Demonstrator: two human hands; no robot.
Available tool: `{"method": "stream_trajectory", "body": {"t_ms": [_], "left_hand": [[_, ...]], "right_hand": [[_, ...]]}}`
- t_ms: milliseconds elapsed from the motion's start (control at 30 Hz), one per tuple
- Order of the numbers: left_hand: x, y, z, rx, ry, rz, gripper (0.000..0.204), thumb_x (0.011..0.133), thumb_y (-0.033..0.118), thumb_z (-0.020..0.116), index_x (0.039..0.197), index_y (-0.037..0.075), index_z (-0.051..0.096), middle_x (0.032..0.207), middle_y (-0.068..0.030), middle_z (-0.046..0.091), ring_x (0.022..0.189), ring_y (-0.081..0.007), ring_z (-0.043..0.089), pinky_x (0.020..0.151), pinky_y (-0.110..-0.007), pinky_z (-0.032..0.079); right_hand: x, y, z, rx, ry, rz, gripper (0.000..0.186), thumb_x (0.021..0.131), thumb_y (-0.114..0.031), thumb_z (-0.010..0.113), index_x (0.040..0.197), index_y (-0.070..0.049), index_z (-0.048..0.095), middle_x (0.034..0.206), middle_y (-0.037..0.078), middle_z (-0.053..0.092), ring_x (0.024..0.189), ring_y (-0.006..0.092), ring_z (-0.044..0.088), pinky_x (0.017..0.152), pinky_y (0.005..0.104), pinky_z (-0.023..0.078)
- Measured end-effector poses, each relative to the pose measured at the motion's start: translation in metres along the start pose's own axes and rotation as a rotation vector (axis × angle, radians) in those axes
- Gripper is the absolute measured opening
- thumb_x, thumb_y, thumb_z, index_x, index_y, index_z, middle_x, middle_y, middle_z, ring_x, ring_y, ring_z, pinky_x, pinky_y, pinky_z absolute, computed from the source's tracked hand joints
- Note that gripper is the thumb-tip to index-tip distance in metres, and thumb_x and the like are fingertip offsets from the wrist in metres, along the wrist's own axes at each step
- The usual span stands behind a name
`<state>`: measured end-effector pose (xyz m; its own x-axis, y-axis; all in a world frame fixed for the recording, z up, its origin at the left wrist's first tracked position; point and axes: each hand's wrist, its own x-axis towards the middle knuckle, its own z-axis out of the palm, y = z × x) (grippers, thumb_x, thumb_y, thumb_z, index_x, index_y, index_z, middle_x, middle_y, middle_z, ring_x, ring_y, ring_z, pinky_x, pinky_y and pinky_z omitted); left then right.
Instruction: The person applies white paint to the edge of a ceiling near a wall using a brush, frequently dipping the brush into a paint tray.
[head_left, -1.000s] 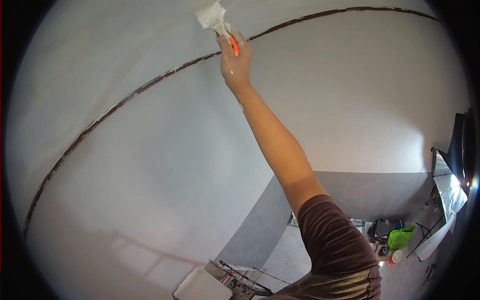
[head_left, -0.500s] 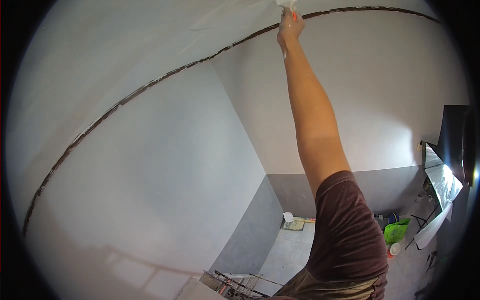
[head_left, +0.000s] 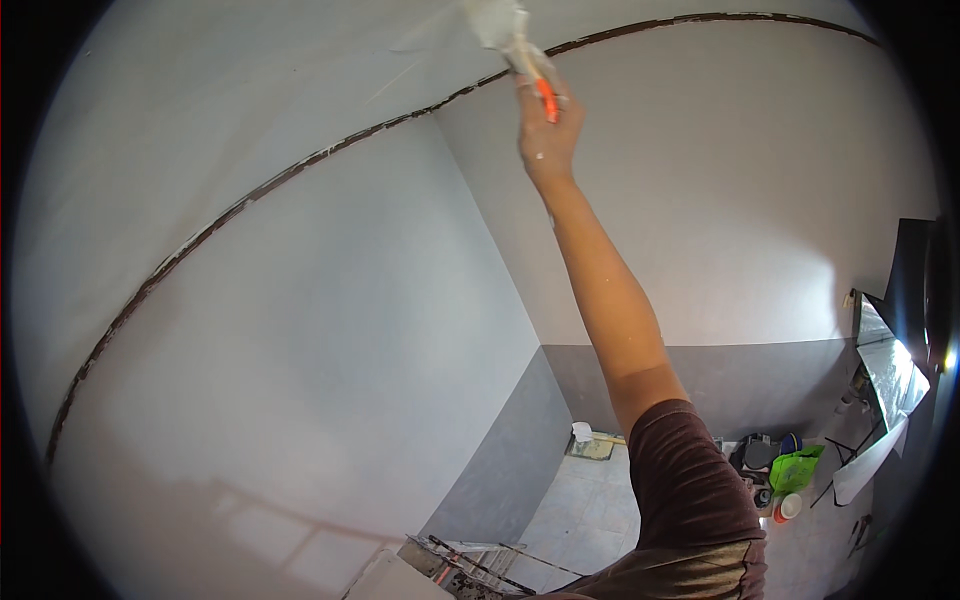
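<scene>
My right hand [head_left: 550, 120] is raised high at the top of the view, its fingers wrapped around a paintbrush [head_left: 497, 25]. The brush has a wide whitish head, a pale handle and an orange end; the upper part of its head is cut off by the frame's edge. Its head lies over the pale ceiling [head_left: 250, 90], just past the dark gap [head_left: 290, 172] that runs along the top of the walls. Whether the bristles touch the ceiling I cannot tell. White paint spots dot my hand and forearm. My left hand is out of view.
Below stands a metal ladder [head_left: 490, 568], beside a pale-sided object [head_left: 390, 580]. Two pale walls [head_left: 330, 330] with grey lower bands meet in a corner. On the tiled floor at right lie a green bag [head_left: 797, 467], a white-and-orange tub [head_left: 789, 507] and a silver reflective panel [head_left: 890, 365].
My right hand has come down and to the left with the paintbrush, so more of its head and orange handle end shows. The view has shifted slightly.
</scene>
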<state>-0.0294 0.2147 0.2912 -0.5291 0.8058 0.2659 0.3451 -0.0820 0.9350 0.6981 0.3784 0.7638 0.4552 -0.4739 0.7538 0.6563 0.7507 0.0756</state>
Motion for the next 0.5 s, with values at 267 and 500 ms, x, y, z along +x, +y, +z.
{"method": "stream_trajectory", "body": {"t_ms": [267, 500], "left_hand": [[0.008, -0.009, -0.005, 0.113, -0.063, 0.110, 0.036, 0.100, 0.029, 0.067, 0.074, 0.006, 0.061, 0.069, 0.0037, 0.053, 0.065, -0.0092, 0.046, 0.056, -0.029, 0.038], [-0.008, 0.029, -0.004, 0.088, -0.081, 0.012, 0.036, 0.099, 0.032, 0.069, 0.082, 0.001, 0.064, 0.075, -0.0019, 0.058, 0.072, -0.0138, 0.051, 0.066, -0.034, 0.044]], "right_hand": [[0.094, 0.051, -0.003, -0.183, 0.284, 0.056, 0.029, 0.098, -0.008, 0.061, 0.123, 0.007, 0.062, 0.087, 0.006, 0.066, 0.074, 0.0171, 0.057, 0.072, 0.0350, 0.050], [0.012, 0.018, 0.084, -0.287, 0.073, -0.053, 0.038, 0.097, -0.009, 0.063, 0.131, 0.007, 0.058, 0.086, 0.020, 0.064, 0.073, 0.0301, 0.061, 0.072, 0.0390, 0.051]]}}
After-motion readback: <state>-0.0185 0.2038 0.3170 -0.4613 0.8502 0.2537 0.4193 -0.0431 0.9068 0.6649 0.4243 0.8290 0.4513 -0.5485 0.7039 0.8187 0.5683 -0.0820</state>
